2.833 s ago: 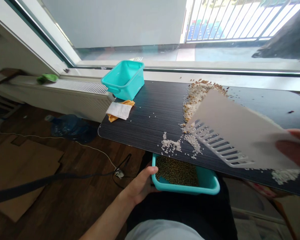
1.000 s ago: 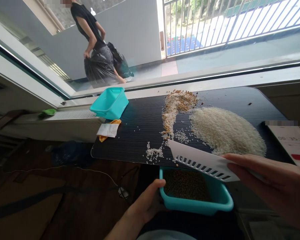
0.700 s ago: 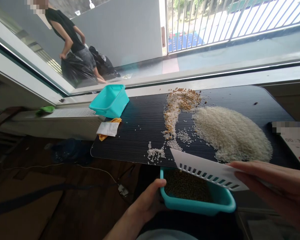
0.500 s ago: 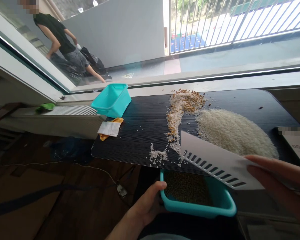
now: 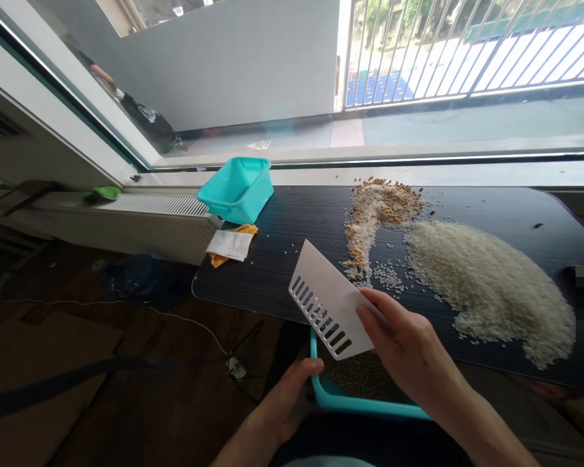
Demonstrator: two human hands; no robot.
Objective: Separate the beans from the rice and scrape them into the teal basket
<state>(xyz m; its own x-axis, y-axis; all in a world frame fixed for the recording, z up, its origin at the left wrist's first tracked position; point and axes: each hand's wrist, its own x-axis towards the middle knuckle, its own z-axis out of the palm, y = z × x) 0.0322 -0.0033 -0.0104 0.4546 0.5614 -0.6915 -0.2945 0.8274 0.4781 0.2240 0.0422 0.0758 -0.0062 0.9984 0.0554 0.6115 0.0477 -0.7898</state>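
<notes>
My left hand [image 5: 292, 389] grips the left rim of a turquoise bin [image 5: 370, 405] below the table's front edge, its thumb over the rim. Small brownish-green grains lie inside that bin. In my right hand [image 5: 409, 344] is a white slotted plastic scraper [image 5: 324, 298], tilted above the bin and the table edge. Some white grains show through its slots. Just beyond it, a curved strip of mixed yellow and white grains [image 5: 365, 227] lies on the dark table [image 5: 292, 214]. A large heap of white rice [image 5: 491, 279] spreads to the right.
A second turquoise bin [image 5: 253, 201] stands at the table's back left, with a folded white and orange cloth [image 5: 231, 245] before it. Behind runs the window sill [image 5: 311, 176]. Left are a radiator [image 5: 165, 204] and a cable with a plug [image 5: 236, 368]. Outside, a person's arm holds a black bag [image 5: 148, 123].
My right hand has swung left with the scraper, from beside the rice heap to above the bin. My left hand keeps its hold. The view has shifted, and the person outside has moved left.
</notes>
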